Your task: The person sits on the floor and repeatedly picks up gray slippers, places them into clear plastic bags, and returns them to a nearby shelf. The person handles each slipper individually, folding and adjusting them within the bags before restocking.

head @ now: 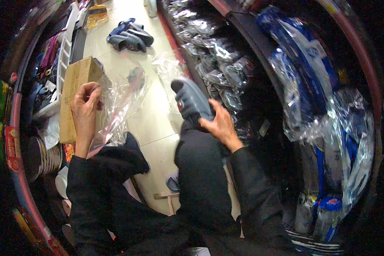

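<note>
In my right hand [220, 124] is a dark grey rubber slipper [192, 97], its toe end pointing away from me, just above my right knee. The thumb lies on the near side and the fingers reach over the far edge. My left hand [87, 101] is raised with thumb and fingertips pinched together at the edge of a clear plastic bag [123, 112]. This crumpled bag hangs to the right of that hand, over the floor and near my left knee. Its exact grip point is hidden by the curled fingers.
Several grey and dark blue slippers [129, 36] lie piled on the tiled floor [160, 140]. A cardboard box [78, 75] stands at left beside a white rack [64, 60]. Bagged footwear [224, 60] lines the right, with blue plastic-wrapped goods [310, 64] beyond. A yellow dustpan [97, 14] lies far ahead.
</note>
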Demonstrator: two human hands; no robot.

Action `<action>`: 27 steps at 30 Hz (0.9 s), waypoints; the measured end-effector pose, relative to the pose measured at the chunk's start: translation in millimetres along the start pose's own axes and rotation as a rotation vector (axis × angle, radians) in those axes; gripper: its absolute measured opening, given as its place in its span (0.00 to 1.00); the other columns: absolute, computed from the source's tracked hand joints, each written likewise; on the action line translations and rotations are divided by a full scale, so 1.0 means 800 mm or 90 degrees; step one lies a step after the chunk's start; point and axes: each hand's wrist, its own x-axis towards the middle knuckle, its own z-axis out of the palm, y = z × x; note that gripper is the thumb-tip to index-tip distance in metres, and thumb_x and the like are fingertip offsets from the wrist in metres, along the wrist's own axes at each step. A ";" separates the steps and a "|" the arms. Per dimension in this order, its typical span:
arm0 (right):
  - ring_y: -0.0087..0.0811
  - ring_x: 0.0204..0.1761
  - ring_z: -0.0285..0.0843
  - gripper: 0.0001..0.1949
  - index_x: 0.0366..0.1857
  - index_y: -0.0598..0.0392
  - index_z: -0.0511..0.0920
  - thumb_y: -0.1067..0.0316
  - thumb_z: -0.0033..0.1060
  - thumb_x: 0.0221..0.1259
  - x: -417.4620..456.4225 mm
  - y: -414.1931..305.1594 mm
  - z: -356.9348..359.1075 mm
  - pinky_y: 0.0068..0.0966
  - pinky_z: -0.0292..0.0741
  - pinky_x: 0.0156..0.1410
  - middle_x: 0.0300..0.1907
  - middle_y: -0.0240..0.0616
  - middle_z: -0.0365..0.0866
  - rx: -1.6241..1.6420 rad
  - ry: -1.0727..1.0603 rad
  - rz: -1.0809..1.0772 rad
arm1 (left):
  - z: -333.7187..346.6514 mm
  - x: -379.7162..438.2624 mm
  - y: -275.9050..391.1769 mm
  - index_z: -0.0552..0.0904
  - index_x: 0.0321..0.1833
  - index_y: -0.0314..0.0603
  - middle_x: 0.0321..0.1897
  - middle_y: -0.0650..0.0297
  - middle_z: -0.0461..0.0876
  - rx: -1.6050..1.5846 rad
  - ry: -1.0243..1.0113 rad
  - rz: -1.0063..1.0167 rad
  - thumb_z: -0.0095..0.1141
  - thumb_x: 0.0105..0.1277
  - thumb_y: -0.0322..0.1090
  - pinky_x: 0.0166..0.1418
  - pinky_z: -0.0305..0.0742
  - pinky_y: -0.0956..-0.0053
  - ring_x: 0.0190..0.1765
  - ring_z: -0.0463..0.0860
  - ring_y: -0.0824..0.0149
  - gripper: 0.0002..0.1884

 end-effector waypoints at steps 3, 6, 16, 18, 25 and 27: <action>0.56 0.55 0.84 0.43 0.69 0.60 0.70 0.51 0.75 0.47 0.106 -0.056 -0.020 0.40 0.78 0.61 0.52 0.63 0.84 0.040 -0.080 -0.068 | -0.009 0.011 -0.004 0.84 0.49 0.38 0.32 0.71 0.81 -0.032 0.057 -0.025 0.60 0.74 0.32 0.33 0.70 0.83 0.30 0.76 0.79 0.07; 0.59 0.57 0.83 0.41 0.67 0.60 0.71 0.48 0.70 0.46 0.176 -0.119 -0.025 0.46 0.78 0.63 0.56 0.63 0.83 0.016 -0.157 -0.075 | -0.022 0.012 0.011 0.84 0.50 0.37 0.32 0.71 0.80 -0.024 0.110 -0.008 0.60 0.74 0.31 0.33 0.70 0.83 0.30 0.75 0.79 0.07; 0.59 0.51 0.79 0.39 0.66 0.61 0.71 0.52 0.75 0.50 0.116 -0.099 0.225 0.50 0.77 0.56 0.48 0.56 0.81 -0.001 0.103 -0.050 | -0.035 0.007 0.021 0.85 0.48 0.35 0.33 0.69 0.82 -0.040 0.154 -0.052 0.64 0.71 0.31 0.37 0.73 0.82 0.31 0.78 0.78 0.08; 0.57 0.53 0.78 0.42 0.69 0.60 0.69 0.54 0.77 0.49 0.061 -0.070 0.285 0.48 0.77 0.55 0.47 0.54 0.80 -0.077 0.052 -0.014 | -0.032 0.005 0.024 0.85 0.48 0.35 0.33 0.69 0.82 -0.024 0.163 -0.074 0.64 0.71 0.31 0.37 0.74 0.82 0.32 0.79 0.78 0.08; 0.51 0.54 0.78 0.47 0.74 0.60 0.63 0.54 0.78 0.50 -0.023 -0.022 0.342 0.47 0.77 0.57 0.52 0.52 0.80 -0.145 -0.178 0.089 | -0.034 0.006 0.018 0.86 0.49 0.35 0.35 0.67 0.84 -0.024 0.163 -0.085 0.65 0.70 0.31 0.38 0.74 0.81 0.33 0.79 0.76 0.09; 0.51 0.55 0.78 0.48 0.75 0.59 0.62 0.54 0.79 0.49 -0.022 -0.021 0.345 0.47 0.76 0.57 0.55 0.52 0.79 -0.149 -0.143 0.077 | -0.032 0.003 0.020 0.86 0.49 0.34 0.35 0.67 0.83 -0.024 0.163 -0.090 0.65 0.70 0.31 0.38 0.74 0.81 0.33 0.79 0.76 0.09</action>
